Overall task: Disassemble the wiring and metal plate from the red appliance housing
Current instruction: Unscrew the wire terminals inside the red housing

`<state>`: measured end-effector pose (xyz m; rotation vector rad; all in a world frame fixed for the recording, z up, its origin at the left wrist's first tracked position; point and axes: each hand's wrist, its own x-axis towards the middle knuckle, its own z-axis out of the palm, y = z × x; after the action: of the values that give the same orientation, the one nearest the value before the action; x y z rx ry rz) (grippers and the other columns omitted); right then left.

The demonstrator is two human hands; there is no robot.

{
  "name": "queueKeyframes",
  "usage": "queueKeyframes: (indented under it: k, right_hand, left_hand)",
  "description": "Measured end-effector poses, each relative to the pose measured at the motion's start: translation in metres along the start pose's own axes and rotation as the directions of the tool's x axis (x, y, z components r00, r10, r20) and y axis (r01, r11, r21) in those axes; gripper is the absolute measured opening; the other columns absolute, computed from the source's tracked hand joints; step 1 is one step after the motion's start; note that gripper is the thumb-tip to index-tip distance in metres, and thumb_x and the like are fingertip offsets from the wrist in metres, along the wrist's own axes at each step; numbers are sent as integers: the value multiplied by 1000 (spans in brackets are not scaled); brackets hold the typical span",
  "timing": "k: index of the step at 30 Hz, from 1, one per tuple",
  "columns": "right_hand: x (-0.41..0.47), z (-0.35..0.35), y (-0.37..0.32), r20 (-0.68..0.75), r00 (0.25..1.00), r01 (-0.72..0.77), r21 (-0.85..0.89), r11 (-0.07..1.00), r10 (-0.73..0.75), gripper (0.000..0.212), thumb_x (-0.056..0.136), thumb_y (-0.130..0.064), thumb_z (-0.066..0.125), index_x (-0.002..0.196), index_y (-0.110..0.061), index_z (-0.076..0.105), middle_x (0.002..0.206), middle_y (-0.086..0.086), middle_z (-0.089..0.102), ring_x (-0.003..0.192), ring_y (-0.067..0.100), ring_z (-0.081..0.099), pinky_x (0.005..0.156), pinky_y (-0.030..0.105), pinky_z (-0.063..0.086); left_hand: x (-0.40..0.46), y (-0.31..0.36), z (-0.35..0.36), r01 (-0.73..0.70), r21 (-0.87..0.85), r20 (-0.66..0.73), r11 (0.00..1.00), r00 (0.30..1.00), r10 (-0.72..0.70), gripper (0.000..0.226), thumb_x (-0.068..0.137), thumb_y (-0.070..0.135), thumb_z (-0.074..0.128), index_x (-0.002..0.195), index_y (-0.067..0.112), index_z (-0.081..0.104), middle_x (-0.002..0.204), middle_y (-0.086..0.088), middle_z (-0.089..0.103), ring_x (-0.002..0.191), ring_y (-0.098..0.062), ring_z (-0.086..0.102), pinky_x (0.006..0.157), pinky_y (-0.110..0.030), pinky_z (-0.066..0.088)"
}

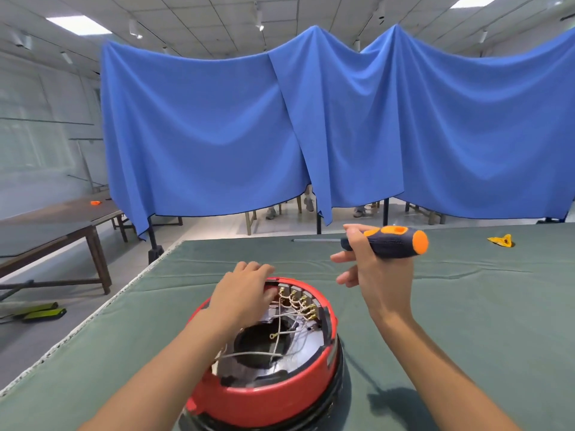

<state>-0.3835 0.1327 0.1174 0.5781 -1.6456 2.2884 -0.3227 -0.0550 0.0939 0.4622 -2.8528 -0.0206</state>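
The red appliance housing (273,396) stands upside down on the green table, near its front edge. Inside lie a silvery metal plate (308,346) with a round hole and several white wires (289,312) ending in brass terminals at the far rim. My left hand (245,293) rests on the housing's far left rim, with its fingers reaching into the wiring area. My right hand (370,262) is raised to the right of the housing and grips a screwdriver (389,241) by its dark blue and orange handle. The steel shaft points left.
The green cloth-covered table (466,306) stretches to the right and back. A small yellow scrap (501,241) lies at its far right. Blue curtains (311,126) hang behind the table. A dark bench (62,225) stands at the left, across a floor gap.
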Motion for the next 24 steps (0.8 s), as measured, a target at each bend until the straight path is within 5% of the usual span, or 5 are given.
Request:
queueKeyframes:
  k: [2, 7, 15, 19, 24]
  right_hand:
    - [9, 9, 5, -2, 1000, -16, 22, 1000, 16, 19, 82, -30, 68, 77, -12, 66, 53, 8, 66, 37, 25, 59, 35, 25, 43]
    - [27, 24, 15, 49, 998, -33, -10, 999, 33, 29, 75, -43, 72, 68, -15, 68, 51, 9, 65, 41, 23, 63, 40, 24, 46]
    - [27, 17, 14, 55, 995, 96, -240, 966, -85, 17, 71, -23, 63, 62, -11, 56, 42, -4, 50, 40, 12, 48, 42, 20, 40]
    - [22, 22, 7, 67, 987, 158, -261, 952, -145, 25, 66, -25, 59, 56, -9, 43, 44, -8, 37, 46, 15, 36, 45, 27, 33]
    - [16, 26, 2, 113, 960, 279, -276, 920, -257, 26, 66, -22, 59, 51, -21, 37, 41, -10, 32, 43, 7, 29, 41, 17, 25]
  left_hand:
    - [10, -5, 7, 34, -40, 83, 999, 996, -31, 43, 94, 41, 45, 135, 30, 44, 134, 0, 51, 123, -23, 45, 100, -37, 39]
    - [25, -9, 11, 75, -57, 29, 996, 997, -73, 25, 92, 38, 52, 114, 34, 64, 114, 3, 67, 107, -24, 59, 85, -35, 48]
    - [16, -8, 18, 180, -194, -59, 964, 979, -195, 20, 90, 36, 57, 107, 42, 67, 103, 5, 70, 100, -23, 61, 70, -28, 41]
    - [9, -10, 20, 178, -343, -39, 922, 978, -204, 29, 90, 21, 53, 112, 33, 67, 111, 4, 68, 108, -21, 58, 83, -30, 47]
    - [6, -8, 15, 57, -451, -116, 891, 986, -122, 32, 87, 10, 51, 112, 21, 68, 116, 4, 67, 112, -16, 57, 94, -32, 45]
